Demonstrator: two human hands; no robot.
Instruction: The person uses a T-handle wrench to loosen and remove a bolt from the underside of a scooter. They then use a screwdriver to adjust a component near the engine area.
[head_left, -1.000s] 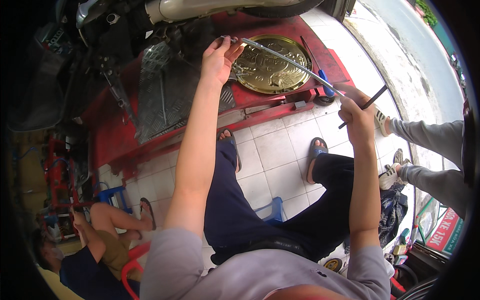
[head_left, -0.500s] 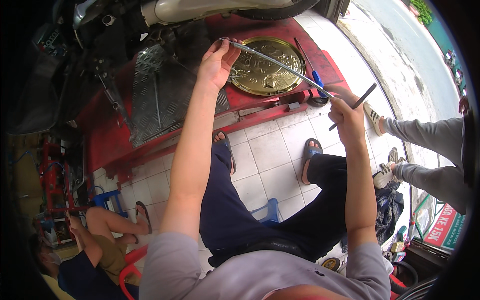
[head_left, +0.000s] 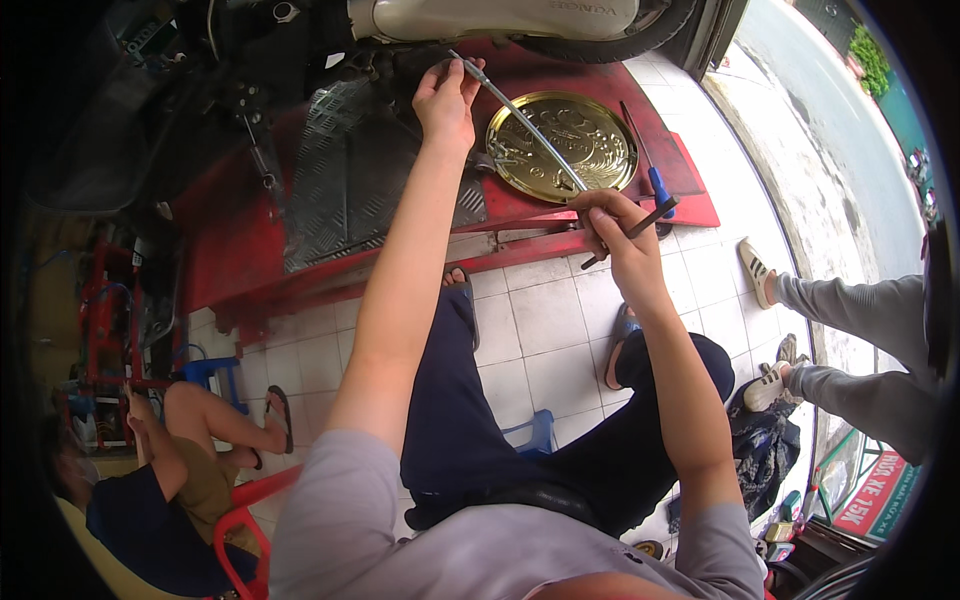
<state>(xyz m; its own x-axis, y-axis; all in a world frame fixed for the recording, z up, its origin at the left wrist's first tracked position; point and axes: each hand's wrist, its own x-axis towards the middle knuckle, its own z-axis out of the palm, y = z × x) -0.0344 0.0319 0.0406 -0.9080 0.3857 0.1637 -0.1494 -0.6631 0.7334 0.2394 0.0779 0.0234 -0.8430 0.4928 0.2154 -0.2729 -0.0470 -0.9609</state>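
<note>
Both my hands are on a long silver T-handle wrench, which slants across a round gold tray. My left hand pinches the thin far end of its shaft, just below the motorcycle. My right hand is closed around the near end, with the dark crossbar sticking out on both sides of the fist. Small metal parts lie at the tray's left edge. Right of the tray rests a screwdriver with a blue handle.
A red work platform carries the tray and a dark tread plate. Between my legs stands a blue stool. One person sits at lower left; another person's grey-trousered legs are at right.
My right hand has come left and closer to the tray, bringing the crossbar with it. The wrench now slants more steeply. My left hand keeps its pinch on the far end.
</note>
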